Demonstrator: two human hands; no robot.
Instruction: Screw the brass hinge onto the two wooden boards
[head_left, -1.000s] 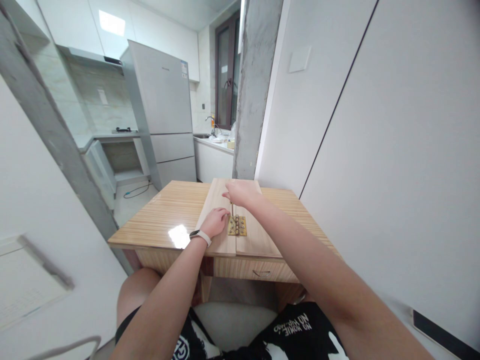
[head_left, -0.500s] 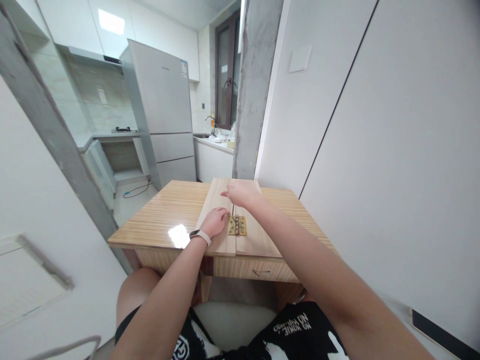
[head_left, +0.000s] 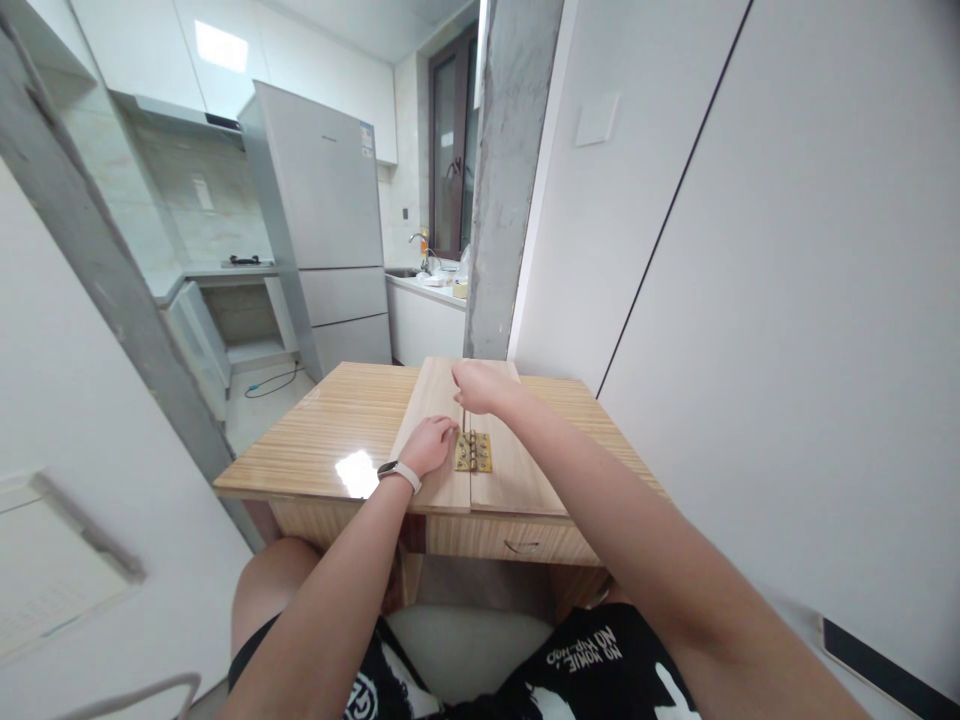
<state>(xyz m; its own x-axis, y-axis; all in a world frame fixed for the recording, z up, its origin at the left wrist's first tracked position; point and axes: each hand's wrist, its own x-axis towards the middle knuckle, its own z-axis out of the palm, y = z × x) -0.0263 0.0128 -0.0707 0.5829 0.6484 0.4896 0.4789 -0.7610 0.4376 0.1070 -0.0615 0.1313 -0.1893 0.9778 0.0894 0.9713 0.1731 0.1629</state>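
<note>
Two pale wooden boards lie side by side, the left board [head_left: 435, 490] and the right board [head_left: 517, 485], with a narrow seam between them. A brass-coloured hinge [head_left: 473, 453] straddles that seam, with several screws or holes showing. My right hand [head_left: 478, 388] is closed above the hinge around a screwdriver [head_left: 464, 420]; only its thin dark shaft shows, pointing down at the hinge's far left corner. My left hand [head_left: 431, 445] rests on the left board, fingers bent and together, tips beside the shaft. Whatever they pinch is too small to make out.
The boards lie across a glossy wood-grain table [head_left: 322, 430] with a drawer [head_left: 521, 540] at its front. A white wall panel [head_left: 712, 350] stands close on the right. Beyond the table are a grey fridge [head_left: 330, 190] and a sink counter [head_left: 427, 310].
My right hand has turned slightly at the wrist and its fingers have curled in more around the screwdriver. My left hand, the boards and the hinge stay in place.
</note>
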